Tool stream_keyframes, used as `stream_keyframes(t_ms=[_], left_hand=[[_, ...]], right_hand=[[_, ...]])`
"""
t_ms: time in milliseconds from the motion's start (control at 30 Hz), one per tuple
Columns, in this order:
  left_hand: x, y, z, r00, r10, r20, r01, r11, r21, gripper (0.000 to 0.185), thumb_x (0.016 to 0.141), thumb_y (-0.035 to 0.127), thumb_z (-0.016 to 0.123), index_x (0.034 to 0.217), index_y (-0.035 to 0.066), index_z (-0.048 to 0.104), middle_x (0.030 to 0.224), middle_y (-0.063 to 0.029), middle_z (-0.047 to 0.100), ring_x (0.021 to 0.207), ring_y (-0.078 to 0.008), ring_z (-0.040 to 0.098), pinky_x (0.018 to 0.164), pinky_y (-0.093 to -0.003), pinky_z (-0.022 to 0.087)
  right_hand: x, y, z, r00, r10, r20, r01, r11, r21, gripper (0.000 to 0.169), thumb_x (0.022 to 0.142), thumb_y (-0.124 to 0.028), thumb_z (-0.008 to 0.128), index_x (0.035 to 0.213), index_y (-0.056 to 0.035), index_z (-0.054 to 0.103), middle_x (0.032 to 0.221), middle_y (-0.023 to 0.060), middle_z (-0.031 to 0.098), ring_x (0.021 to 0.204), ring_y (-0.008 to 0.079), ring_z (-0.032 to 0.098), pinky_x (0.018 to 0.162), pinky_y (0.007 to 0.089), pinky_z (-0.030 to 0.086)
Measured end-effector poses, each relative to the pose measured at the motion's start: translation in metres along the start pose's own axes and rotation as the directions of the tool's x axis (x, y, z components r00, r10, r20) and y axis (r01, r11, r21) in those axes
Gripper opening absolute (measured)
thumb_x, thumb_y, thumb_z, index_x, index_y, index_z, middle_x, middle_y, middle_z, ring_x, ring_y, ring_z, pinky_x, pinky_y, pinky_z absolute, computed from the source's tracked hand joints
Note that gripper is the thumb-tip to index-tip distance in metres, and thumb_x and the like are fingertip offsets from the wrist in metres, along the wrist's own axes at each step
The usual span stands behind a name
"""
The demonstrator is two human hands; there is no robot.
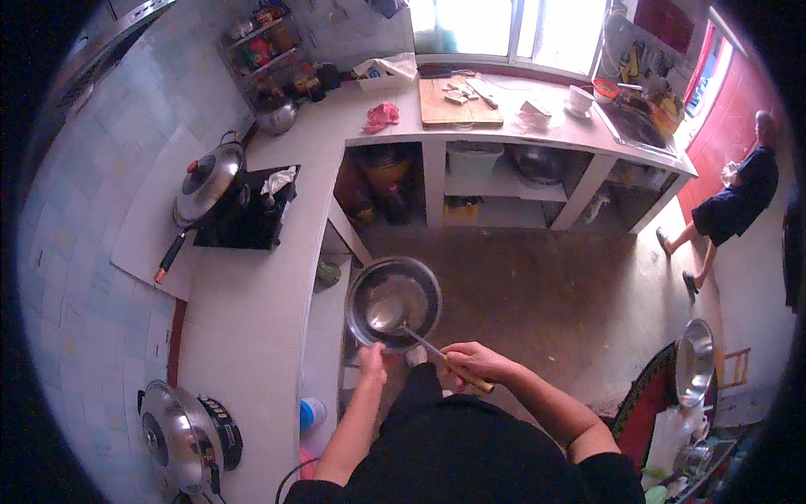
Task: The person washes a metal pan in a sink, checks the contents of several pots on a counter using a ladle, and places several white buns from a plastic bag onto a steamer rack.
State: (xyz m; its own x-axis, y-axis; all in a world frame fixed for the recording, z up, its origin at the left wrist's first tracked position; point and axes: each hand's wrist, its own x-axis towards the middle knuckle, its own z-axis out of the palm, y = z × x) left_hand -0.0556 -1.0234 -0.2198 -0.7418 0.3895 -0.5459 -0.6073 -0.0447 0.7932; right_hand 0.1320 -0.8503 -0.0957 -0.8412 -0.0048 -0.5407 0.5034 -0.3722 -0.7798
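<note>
A round metal basin [360,280] is held out over the floor by its near rim, in the grip of my left hand [374,362]. My right hand [473,364] is closed around the wooden handle of a metal ladle [386,314]. The ladle's bowl lies inside the basin, tilted towards its near left side. What the basin holds is hard to make out; its inside looks grey and shiny. My left fingers under the rim are hidden.
Left, a lidded wok [211,183] sits by a black cooktop [242,217]; a lidded pot [173,435] stands nearer. A cutting board [459,113] with a knife [482,93], a pink cloth [381,116] and a sink [639,129] line the far counter. A person [746,179] stands right, near a metal bowl [694,362].
</note>
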Motion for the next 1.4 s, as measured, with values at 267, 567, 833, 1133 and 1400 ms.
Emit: stream_keyframes(t_ms=[267, 567, 833, 1133, 1400], left_hand=[[0.119, 0.059, 0.137, 0.991, -0.065, 0.117, 0.074, 0.994, -0.077, 0.009, 0.071, 0.003, 0.049, 0.077, -0.003, 0.051, 0.077, -0.0109, 0.056, 0.067, -0.0258, 0.059, 0.064, -0.0431, 0.055], [0.311, 0.189, 0.261, 0.992, 0.035, 0.124, -0.030, 0.999, -0.038, 0.007, 0.070, 0.004, 0.048, 0.075, -0.001, 0.049, 0.076, -0.0126, 0.056, 0.064, -0.0261, 0.059, 0.059, -0.0429, 0.055], [0.485, 0.260, 0.380, 0.988, 0.025, 0.155, 0.004, 0.983, -0.182, 0.021, 0.068, 0.002, 0.048, 0.087, -0.004, 0.051, 0.088, -0.0155, 0.057, 0.073, -0.0319, 0.060, 0.065, -0.0462, 0.055], [0.620, 0.275, 0.471, 0.985, -0.085, 0.148, 0.125, 0.949, -0.288, 0.027, 0.067, -0.001, 0.045, 0.092, -0.006, 0.051, 0.093, -0.0181, 0.058, 0.083, -0.0315, 0.059, 0.072, -0.0411, 0.054], [0.659, 0.284, 0.510, 1.000, 0.023, -0.004, -0.023, 0.954, -0.299, 0.029, 0.066, 0.000, 0.045, 0.093, -0.007, 0.052, 0.090, -0.0176, 0.059, 0.080, -0.0302, 0.060, 0.071, -0.0368, 0.055]], right_hand=[[0.075, -0.075, -0.086, 0.973, -0.177, -0.149, 0.198, 0.969, 0.144, 0.035, 0.091, -0.031, 0.041, 0.108, -0.0017, 0.050, 0.087, 0.0102, 0.062, 0.057, 0.0160, 0.059, 0.051, 0.0279, 0.050], [0.183, -0.178, -0.212, 0.957, -0.173, -0.232, 0.216, 0.960, 0.178, 0.038, 0.092, -0.035, 0.038, 0.108, -0.0015, 0.048, 0.093, 0.0093, 0.061, 0.062, 0.0146, 0.059, 0.058, 0.0285, 0.051], [0.186, -0.123, -0.340, 0.804, 0.114, -0.583, 0.206, 0.867, 0.453, 0.031, 0.090, -0.025, 0.045, 0.107, -0.0002, 0.052, 0.091, 0.0122, 0.061, 0.063, 0.0142, 0.059, 0.058, 0.0296, 0.053], [0.189, -0.122, -0.549, 0.547, 0.130, -0.827, 0.420, 0.812, 0.405, 0.028, 0.091, -0.025, 0.043, 0.102, -0.0008, 0.052, 0.082, 0.0101, 0.060, 0.060, 0.0130, 0.058, 0.056, 0.0293, 0.052], [0.301, -0.150, -0.810, 0.276, 0.175, -0.945, 0.556, 0.773, 0.306, 0.037, 0.090, -0.032, 0.045, 0.111, -0.0022, 0.047, 0.094, 0.0126, 0.059, 0.077, 0.0189, 0.060, 0.065, 0.0330, 0.052]])
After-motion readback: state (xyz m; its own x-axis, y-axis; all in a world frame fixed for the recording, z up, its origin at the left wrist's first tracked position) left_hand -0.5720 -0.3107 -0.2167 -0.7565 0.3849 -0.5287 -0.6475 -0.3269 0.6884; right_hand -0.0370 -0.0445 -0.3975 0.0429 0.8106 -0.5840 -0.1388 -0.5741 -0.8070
